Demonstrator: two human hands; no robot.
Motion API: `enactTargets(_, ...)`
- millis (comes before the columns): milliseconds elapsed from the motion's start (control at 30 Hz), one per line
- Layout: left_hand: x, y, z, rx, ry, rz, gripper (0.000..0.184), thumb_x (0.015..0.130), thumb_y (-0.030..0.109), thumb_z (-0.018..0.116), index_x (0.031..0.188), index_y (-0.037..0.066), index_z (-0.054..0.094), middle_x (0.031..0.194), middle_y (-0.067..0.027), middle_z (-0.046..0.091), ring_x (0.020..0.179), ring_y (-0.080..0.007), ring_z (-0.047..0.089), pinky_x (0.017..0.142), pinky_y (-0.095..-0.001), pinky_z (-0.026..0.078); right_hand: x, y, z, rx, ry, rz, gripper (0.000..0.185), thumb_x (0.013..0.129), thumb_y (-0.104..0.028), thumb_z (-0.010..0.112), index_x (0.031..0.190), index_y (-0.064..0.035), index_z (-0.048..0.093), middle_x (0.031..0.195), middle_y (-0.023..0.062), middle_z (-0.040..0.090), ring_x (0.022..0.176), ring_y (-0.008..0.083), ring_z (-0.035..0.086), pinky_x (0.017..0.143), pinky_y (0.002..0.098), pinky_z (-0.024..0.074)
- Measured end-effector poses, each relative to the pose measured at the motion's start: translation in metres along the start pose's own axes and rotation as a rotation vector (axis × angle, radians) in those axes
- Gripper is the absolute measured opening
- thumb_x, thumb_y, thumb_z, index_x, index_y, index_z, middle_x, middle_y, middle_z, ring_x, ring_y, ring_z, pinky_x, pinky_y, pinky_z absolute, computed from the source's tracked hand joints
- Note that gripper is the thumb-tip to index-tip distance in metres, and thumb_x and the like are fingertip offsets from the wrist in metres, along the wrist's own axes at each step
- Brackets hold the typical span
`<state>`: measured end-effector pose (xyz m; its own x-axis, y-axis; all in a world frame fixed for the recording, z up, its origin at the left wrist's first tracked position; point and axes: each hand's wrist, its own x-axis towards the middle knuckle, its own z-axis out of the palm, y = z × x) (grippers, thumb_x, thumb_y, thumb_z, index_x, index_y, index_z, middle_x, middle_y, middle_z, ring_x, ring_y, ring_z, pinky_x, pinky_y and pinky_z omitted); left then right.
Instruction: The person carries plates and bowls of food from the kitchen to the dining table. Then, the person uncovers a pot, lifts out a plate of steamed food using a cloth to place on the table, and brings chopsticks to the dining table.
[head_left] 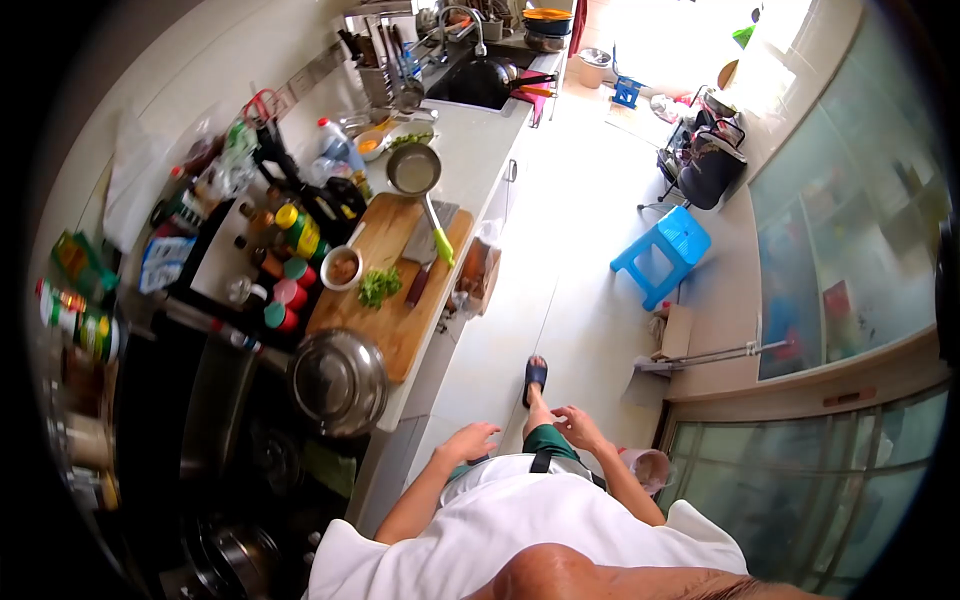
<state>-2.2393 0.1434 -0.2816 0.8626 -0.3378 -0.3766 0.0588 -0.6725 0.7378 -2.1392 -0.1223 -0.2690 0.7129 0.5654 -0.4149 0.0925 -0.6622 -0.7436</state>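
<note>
My left hand (470,441) hangs by my waist, beside the counter's edge, fingers loosely apart and nothing in it. On the other side of my body, my right hand (577,428) is held just above my green shorts (552,440), also unfilled, its fingers spread. Nearest to the left hand on the counter is a round steel lid or pot (338,383). Beyond it lies a wooden cutting board (400,330) with chopped green herbs (379,288), a small white bowl (341,268) of brownish food and a cleaver (430,237). A small pan (414,170) with a green handle rests across the board's far end.
Bottles and jars (290,270) crowd the counter's wall side. A black wok (485,80) sits in the sink at the far end. On the floor ahead stands a blue stool (665,255), with a folded cart (705,165) behind it. Sliding glass doors (800,480) line the right.
</note>
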Motion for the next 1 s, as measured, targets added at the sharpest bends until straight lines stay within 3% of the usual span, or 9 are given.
enactTargets(133,0.104,0.007,-0.061,0.087,0.001,0.064,0.037,0.08,0.022,0.059,0.112,0.004,0.054,0.106,-0.0169,0.058,0.101,-0.0323,0.053,0.088,-0.0392,0.043,0.081,0.012,-0.051,0.026,-0.016,-0.058,0.031,0.082,-0.017,0.058,0.111,-0.0064,0.059,0.105,0.0145,0.056,0.084,0.0246,0.061,0.075,0.033,0.0492)
enactTargets(233,0.172,-0.02,-0.105,0.227,0.061,-0.003,0.035,0.08,0.022,0.059,0.11,0.004,0.055,0.105,-0.017,0.058,0.101,-0.0323,0.053,0.087,-0.0397,0.043,0.152,0.024,-0.115,-0.053,0.033,-0.126,0.029,0.082,-0.016,0.058,0.11,-0.006,0.059,0.104,0.015,0.056,0.083,0.0244,0.061,0.074,0.0332,0.0492)
enactTargets(333,0.228,-0.019,-0.173,0.396,-0.016,-0.113,0.034,0.08,0.021,0.058,0.109,0.004,0.055,0.105,-0.0172,0.058,0.101,-0.0326,0.053,0.087,-0.0395,0.043,0.214,0.024,-0.19,-0.064,0.1,-0.118,0.028,0.082,-0.014,0.058,0.109,-0.0054,0.059,0.102,0.0158,0.056,0.082,0.0242,0.061,0.074,0.0338,0.0493)
enactTargets(433,0.289,-0.013,-0.229,0.318,0.093,-0.042,0.033,0.08,0.021,0.058,0.108,0.003,0.055,0.105,-0.0175,0.057,0.1,-0.0326,0.054,0.088,-0.0389,0.043,0.274,0.015,-0.272,0.017,0.151,-0.137,0.028,0.081,-0.009,0.058,0.109,-0.0046,0.058,0.099,0.0156,0.057,0.08,0.0254,0.061,0.072,0.0347,0.0496)
enactTargets(533,0.339,0.011,-0.273,0.27,0.188,-0.064,0.033,0.08,0.02,0.058,0.107,0.002,0.055,0.104,-0.0178,0.057,0.1,-0.0328,0.054,0.088,-0.0388,0.043,0.325,0.01,-0.333,-0.101,0.169,-0.144,0.027,0.082,-0.008,0.057,0.109,-0.0042,0.058,0.101,0.0146,0.057,0.078,0.026,0.061,0.072,0.0346,0.0497)
enactTargets(667,0.412,0.008,-0.303,0.151,0.182,-0.058,0.034,0.079,0.017,0.059,0.11,0.002,0.055,0.108,-0.018,0.057,0.101,-0.0319,0.054,0.088,-0.0372,0.043,0.394,0.004,-0.382,-0.03,0.103,-0.188,0.028,0.083,-0.009,0.057,0.11,-0.0051,0.057,0.102,0.0136,0.057,0.083,0.0253,0.062,0.075,0.0336,0.0503)
enactTargets(800,0.494,-0.016,-0.335,0.119,-0.009,-0.18,0.039,0.077,0.02,0.063,0.111,0.002,0.056,0.105,-0.0178,0.059,0.099,-0.032,0.056,0.088,-0.0376,0.044,0.47,-0.001,-0.426,0.094,-0.018,-0.224,0.027,0.084,-0.01,0.055,0.111,-0.0063,0.058,0.104,0.0148,0.057,0.084,0.0249,0.062,0.074,0.0344,0.0493)
enactTargets(1000,0.642,-0.05,-0.446,0.238,0.106,-0.189,0.037,0.078,0.02,0.062,0.111,0.004,0.055,0.108,-0.0162,0.058,0.103,-0.0319,0.053,0.089,-0.039,0.043,0.631,-0.021,-0.54,-0.061,0.019,-0.354,0.03,0.083,-0.008,0.055,0.113,-0.0056,0.055,0.105,0.0151,0.055,0.082,0.026,0.061,0.076,0.0356,0.0479)
